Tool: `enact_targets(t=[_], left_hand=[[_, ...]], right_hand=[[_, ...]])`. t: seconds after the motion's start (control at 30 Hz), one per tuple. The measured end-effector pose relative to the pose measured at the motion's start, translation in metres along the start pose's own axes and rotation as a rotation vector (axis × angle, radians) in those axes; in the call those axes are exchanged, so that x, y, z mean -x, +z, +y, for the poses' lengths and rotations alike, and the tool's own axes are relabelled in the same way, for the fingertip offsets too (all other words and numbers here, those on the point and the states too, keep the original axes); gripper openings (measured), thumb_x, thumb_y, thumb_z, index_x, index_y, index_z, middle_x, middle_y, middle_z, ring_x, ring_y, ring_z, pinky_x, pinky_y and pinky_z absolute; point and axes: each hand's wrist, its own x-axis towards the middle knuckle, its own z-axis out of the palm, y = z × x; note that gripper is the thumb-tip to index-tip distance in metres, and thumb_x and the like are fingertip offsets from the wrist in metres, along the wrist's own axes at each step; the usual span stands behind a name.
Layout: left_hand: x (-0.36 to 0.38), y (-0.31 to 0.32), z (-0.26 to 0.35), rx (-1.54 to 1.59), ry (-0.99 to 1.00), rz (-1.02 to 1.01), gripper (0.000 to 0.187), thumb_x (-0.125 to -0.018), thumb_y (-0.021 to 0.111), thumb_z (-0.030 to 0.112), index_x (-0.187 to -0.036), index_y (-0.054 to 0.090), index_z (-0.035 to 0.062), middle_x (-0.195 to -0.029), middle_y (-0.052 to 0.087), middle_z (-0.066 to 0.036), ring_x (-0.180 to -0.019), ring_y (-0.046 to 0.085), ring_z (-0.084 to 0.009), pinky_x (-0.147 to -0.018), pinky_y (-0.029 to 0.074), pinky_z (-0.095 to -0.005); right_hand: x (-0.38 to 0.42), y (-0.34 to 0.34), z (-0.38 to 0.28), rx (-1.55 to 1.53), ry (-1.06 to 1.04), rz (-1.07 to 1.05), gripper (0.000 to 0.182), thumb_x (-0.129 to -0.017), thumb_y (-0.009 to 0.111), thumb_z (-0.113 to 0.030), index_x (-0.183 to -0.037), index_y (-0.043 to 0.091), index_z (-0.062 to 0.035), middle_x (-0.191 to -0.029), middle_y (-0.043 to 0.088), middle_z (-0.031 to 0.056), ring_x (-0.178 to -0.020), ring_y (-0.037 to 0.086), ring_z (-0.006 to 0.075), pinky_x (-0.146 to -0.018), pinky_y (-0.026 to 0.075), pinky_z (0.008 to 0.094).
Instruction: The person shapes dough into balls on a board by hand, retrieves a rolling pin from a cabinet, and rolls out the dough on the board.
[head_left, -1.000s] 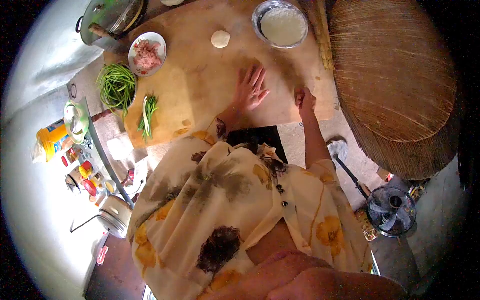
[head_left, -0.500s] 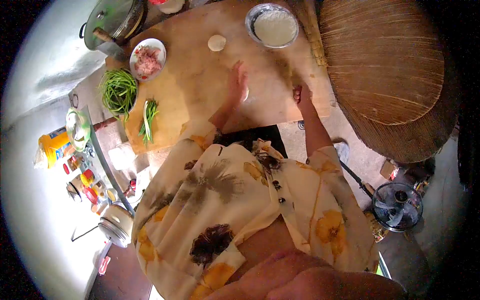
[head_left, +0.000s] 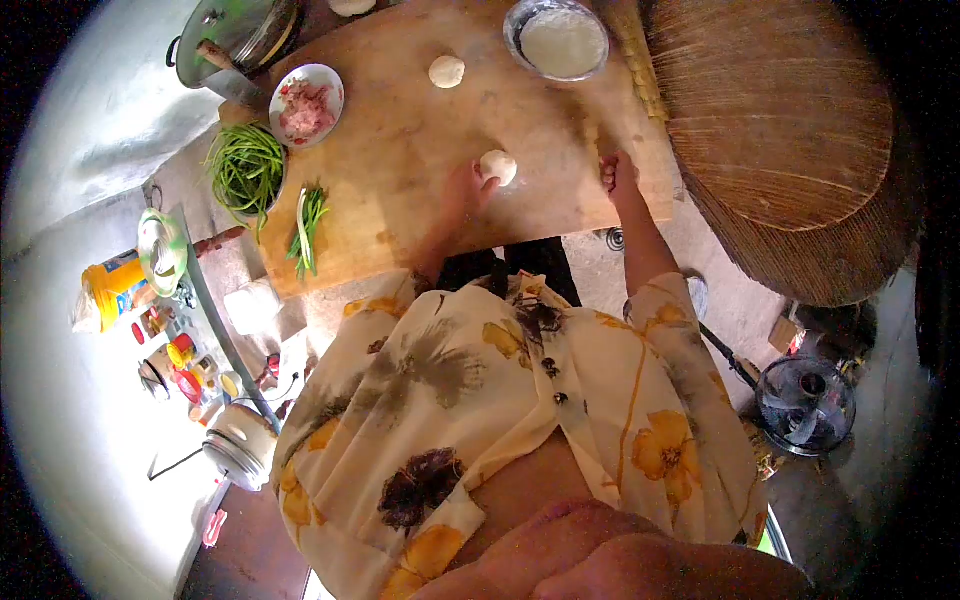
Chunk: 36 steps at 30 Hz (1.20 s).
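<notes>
A round white piece of dough (head_left: 499, 168) lies on the wooden board (head_left: 390, 130) in front of me. My left hand (head_left: 468, 190) is at its left edge, fingers apart, the thumb touching or nearly touching the dough. My right hand (head_left: 619, 175) is closed in a fist over the board's right part; whether anything is inside it is hidden. A second dough piece (head_left: 446, 71) sits farther back on the board. At the far right corner stands a metal bowl (head_left: 517, 62) of white flour (head_left: 563, 43).
On the left are a white bowl of minced meat (head_left: 305, 108), a bowl of green vegetables (head_left: 246, 172) and loose green stalks (head_left: 308, 232). A lidded pot (head_left: 235, 40) and a cleaver (head_left: 232, 82) are behind. A large woven round mat (head_left: 770, 130) borders the right; a fan (head_left: 805, 405) stands below.
My left hand has moved off the top of the nearer dough piece to its left side, uncovering it. My right hand stays closed. The view has shifted slightly.
</notes>
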Motion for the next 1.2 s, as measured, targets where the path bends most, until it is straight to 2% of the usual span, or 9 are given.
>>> enact_targets(t=[0.1, 0.2, 0.27, 0.37, 0.73, 0.9, 1.0, 1.07, 1.2], left_hand=[[-0.004, -0.005, 0.008, -0.112, -0.422, -0.534, 0.047, -0.084, 0.064, 0.032, -0.119, 0.053, 0.0028, -0.114, 0.056, -0.021, -0.103, 0.054, -0.0381, -0.083, 0.046, -0.0491], [-0.017, -0.03, 0.04, -0.091, -0.214, -0.103, 0.049, -0.086, 0.062, 0.033, -0.125, 0.051, 0.0047, -0.13, 0.05, -0.02, -0.12, 0.047, -0.0354, -0.092, 0.043, -0.052], [-0.038, -0.021, 0.066, -0.342, 0.195, 0.054, 0.054, -0.088, 0.061, 0.034, -0.133, 0.048, 0.0072, -0.142, 0.043, -0.014, -0.133, 0.038, -0.032, -0.102, 0.034, -0.0568], [-0.054, 0.001, 0.073, -0.267, 0.283, -0.077, 0.063, -0.086, 0.062, 0.036, -0.14, 0.042, 0.01, -0.146, 0.039, -0.01, -0.133, 0.036, -0.0344, -0.11, 0.022, -0.06], [-0.06, 0.012, 0.064, -0.227, 0.34, -0.1, 0.057, -0.085, 0.064, 0.026, -0.135, 0.048, 0.0073, -0.142, 0.042, -0.008, -0.134, 0.036, -0.0307, -0.106, 0.026, -0.0603], [-0.056, 0.016, 0.058, -0.241, 0.327, -0.076, 0.053, -0.087, 0.062, 0.021, -0.136, 0.047, 0.006, -0.139, 0.044, -0.012, -0.134, 0.037, -0.0318, -0.109, 0.025, -0.0566], [-0.065, 0.033, 0.037, 0.229, 0.205, 0.156, 0.047, -0.091, 0.057, 0.019, -0.134, 0.049, 0.0041, -0.131, 0.052, -0.015, -0.129, 0.044, -0.0297, -0.108, 0.031, -0.0473], [-0.071, 0.036, 0.025, 0.952, -0.436, 0.221, 0.041, -0.094, 0.053, 0.018, -0.132, 0.05, 0.0032, -0.122, 0.059, -0.015, -0.121, 0.052, -0.0263, -0.104, 0.037, -0.0383], [-0.059, 0.015, 0.026, 0.811, -0.598, 0.167, 0.037, -0.095, 0.054, 0.019, -0.128, 0.054, 0.0034, -0.116, 0.062, -0.016, -0.114, 0.057, -0.0227, -0.098, 0.042, -0.0326]], right_hand=[[-0.005, 0.001, -0.003, 0.017, 0.003, 0.055, 0.04, -0.09, 0.047, -0.042, -0.065, 0.058, -0.0125, -0.044, 0.04, -0.0067, -0.031, 0.032, 0.0074, -0.029, 0.023, 0.0224], [0.006, 0.007, -0.007, 0.074, 0.025, 0.108, 0.039, -0.09, 0.048, -0.041, -0.065, 0.058, -0.0128, -0.044, 0.041, -0.0065, -0.031, 0.032, 0.0075, -0.029, 0.023, 0.0225], [0.009, 0.008, -0.006, 0.116, 0.023, 0.113, 0.038, -0.089, 0.048, -0.041, -0.065, 0.058, -0.0132, -0.044, 0.041, -0.0068, -0.031, 0.032, 0.0074, -0.029, 0.024, 0.0225], [0.011, 0.011, -0.007, -0.027, -0.048, 0.099, 0.037, -0.089, 0.049, -0.041, -0.065, 0.059, -0.0139, -0.043, 0.041, -0.0071, -0.031, 0.033, 0.007, -0.029, 0.024, 0.0228], [0.005, 0.004, -0.005, 0.16, 0.093, 0.233, 0.042, -0.09, 0.049, -0.047, -0.063, 0.057, -0.0156, -0.042, 0.038, -0.0067, -0.031, 0.029, 0.0079, -0.031, 0.02, 0.0255], [-0.001, -0.005, 0.002, 0.145, 0.053, 0.069, 0.047, -0.091, 0.046, -0.055, -0.064, 0.057, -0.0177, -0.045, 0.043, -0.0058, -0.03, 0.031, 0.0087, -0.03, 0.022, 0.0248], [0.009, 0.014, -0.01, 0.129, 0.009, 0.154, 0.048, -0.091, 0.046, -0.056, -0.065, 0.057, -0.017, -0.045, 0.043, -0.0054, -0.03, 0.032, 0.0087, -0.029, 0.022, 0.0248], [0.004, 0.004, 0.0, 0.074, -0.013, 0.152, 0.044, -0.089, 0.049, -0.047, -0.062, 0.057, -0.0133, -0.043, 0.04, -0.0057, -0.031, 0.031, 0.0083, -0.03, 0.022, 0.0251], [0.019, 0.008, -0.006, 0.125, -0.047, 0.041, 0.042, -0.088, 0.05, -0.045, -0.063, 0.058, -0.0129, -0.044, 0.041, -0.0063, -0.032, 0.034, 0.0075, -0.031, 0.025, 0.0239]])
